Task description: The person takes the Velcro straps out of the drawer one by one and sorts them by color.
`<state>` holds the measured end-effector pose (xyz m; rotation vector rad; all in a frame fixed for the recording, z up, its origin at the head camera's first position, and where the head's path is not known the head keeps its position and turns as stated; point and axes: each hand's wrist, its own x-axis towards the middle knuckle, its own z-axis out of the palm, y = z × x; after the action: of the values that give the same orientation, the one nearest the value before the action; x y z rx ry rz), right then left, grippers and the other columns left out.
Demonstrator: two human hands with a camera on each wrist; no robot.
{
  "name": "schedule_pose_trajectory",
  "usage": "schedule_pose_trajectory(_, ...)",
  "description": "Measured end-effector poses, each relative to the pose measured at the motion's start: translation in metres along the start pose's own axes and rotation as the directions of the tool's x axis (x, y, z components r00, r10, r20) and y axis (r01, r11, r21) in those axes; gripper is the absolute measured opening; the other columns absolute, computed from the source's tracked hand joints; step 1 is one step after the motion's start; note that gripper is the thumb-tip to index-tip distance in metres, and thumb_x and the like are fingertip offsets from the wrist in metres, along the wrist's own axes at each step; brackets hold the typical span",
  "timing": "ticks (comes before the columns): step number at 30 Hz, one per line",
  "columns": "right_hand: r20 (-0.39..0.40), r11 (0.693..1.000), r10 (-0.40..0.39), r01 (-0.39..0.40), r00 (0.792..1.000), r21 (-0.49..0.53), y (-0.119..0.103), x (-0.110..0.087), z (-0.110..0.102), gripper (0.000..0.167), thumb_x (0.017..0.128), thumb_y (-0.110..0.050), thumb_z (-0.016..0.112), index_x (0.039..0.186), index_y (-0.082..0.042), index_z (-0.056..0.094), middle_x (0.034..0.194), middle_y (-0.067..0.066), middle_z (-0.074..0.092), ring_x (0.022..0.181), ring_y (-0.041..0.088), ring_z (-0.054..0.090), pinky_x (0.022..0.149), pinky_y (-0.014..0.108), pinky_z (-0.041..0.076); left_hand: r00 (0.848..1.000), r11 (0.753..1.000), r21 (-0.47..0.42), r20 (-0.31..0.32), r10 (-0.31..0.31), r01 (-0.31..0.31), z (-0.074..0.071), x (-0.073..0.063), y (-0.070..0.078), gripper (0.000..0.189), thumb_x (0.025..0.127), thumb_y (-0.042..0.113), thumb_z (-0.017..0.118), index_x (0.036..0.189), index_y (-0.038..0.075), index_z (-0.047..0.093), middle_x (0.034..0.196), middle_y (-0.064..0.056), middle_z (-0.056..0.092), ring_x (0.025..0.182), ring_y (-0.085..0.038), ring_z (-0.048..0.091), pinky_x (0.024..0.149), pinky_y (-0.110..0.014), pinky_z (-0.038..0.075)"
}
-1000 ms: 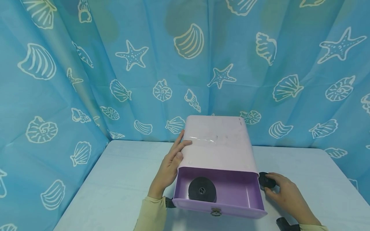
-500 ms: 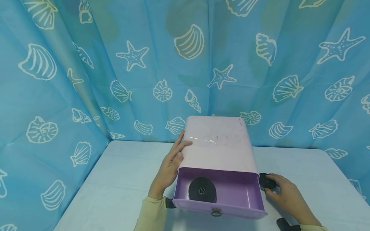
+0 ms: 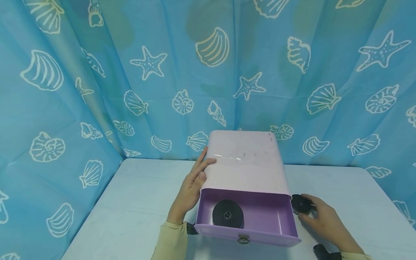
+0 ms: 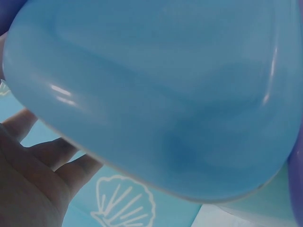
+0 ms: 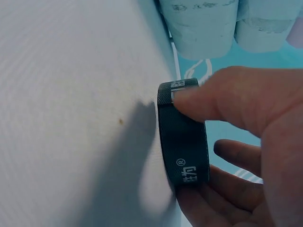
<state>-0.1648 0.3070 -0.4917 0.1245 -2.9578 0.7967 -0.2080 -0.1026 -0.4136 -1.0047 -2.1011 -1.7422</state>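
In the head view my left hand (image 3: 188,186) lies against the left side of a pale pink drawer box (image 3: 243,162), its fingers extended along the side and top edge. The left wrist view shows those fingers (image 4: 78,172) at the edge of a smooth panel. The purple drawer (image 3: 263,207) is pulled out at the front, with a black roll (image 3: 224,209) lying flat in its left part. Right of the box, my right hand (image 3: 326,218) holds a smaller black roll (image 3: 301,204). In the right wrist view this roll (image 5: 182,142) has a woven edge and white lettering, gripped between thumb and fingers.
The box stands on a pale table (image 3: 149,202) in front of a blue shell-patterned curtain (image 3: 182,65). A metal knob (image 3: 243,239) is on the drawer front. Black wrist straps (image 3: 321,251) show by both sleeves.
My right hand and the small black roll have shifted very slightly to the right, and more of the roll's face shows. The left hand, box and drawer stay as they were.
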Motion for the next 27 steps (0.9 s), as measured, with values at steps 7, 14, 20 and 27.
schedule_pose_trajectory(7, -0.068, 0.999, -0.046, 0.046, 0.997, 0.005, -0.001, -0.003, 0.001, 0.090, 0.077, -0.040, 0.087, 0.139, 0.010, 0.044, 0.135, 0.040, 0.046, 0.116, 0.058, 0.051, 0.091, 0.067, 0.046, 1.000, 1.000, -0.001, 0.001, 0.001, -0.001, 0.001, 0.000, 0.001, 0.041, 0.111, 0.027, 0.037, 0.147, 0.014, 0.050, 0.168, -0.001, 0.013, 0.154, -0.022, 0.010, 0.118, -0.060, 0.016)
schedule_pose_trajectory(14, -0.107, 0.999, -0.033, 0.031, 0.994, -0.012, -0.012, -0.003, -0.009, 0.095, 0.080, -0.053, 0.082, 0.142, 0.008, 0.042, 0.140, 0.038, 0.042, 0.116, 0.058, 0.051, 0.087, 0.069, 0.046, 1.000, 1.000, 0.019, -0.001, -0.002, 0.002, 0.000, 0.000, 0.002, 0.043, 0.111, 0.033, 0.036, 0.147, 0.015, 0.049, 0.168, 0.001, 0.013, 0.154, -0.021, 0.010, 0.118, -0.058, 0.018)
schedule_pose_trajectory(20, -0.170, 0.995, -0.068, 0.079, 0.983, 0.059, -0.029, -0.005, -0.019, 0.095, 0.084, -0.041, 0.082, 0.148, 0.010, 0.033, 0.141, 0.037, 0.043, 0.120, 0.055, 0.050, 0.091, 0.065, 0.046, 1.000, 1.000, 0.017, -0.002, -0.002, 0.002, 0.000, 0.000, 0.002, 0.044, 0.111, 0.037, 0.035, 0.147, 0.016, 0.050, 0.168, 0.001, 0.013, 0.154, -0.020, 0.010, 0.119, -0.057, 0.018)
schedule_pose_trajectory(27, -0.258, 0.984, -0.125, 0.153, 0.958, 0.092, -0.046, -0.013, -0.031, 0.089, 0.085, -0.030, 0.084, 0.151, 0.004, 0.034, 0.141, 0.030, 0.049, 0.119, 0.049, 0.055, 0.091, 0.047, 0.049, 1.000, 1.000, 0.018, 0.000, 0.004, -0.004, 0.000, 0.000, 0.001, 0.043, 0.111, 0.035, 0.035, 0.148, 0.016, 0.049, 0.169, 0.001, 0.013, 0.154, -0.019, 0.010, 0.119, -0.056, 0.019)
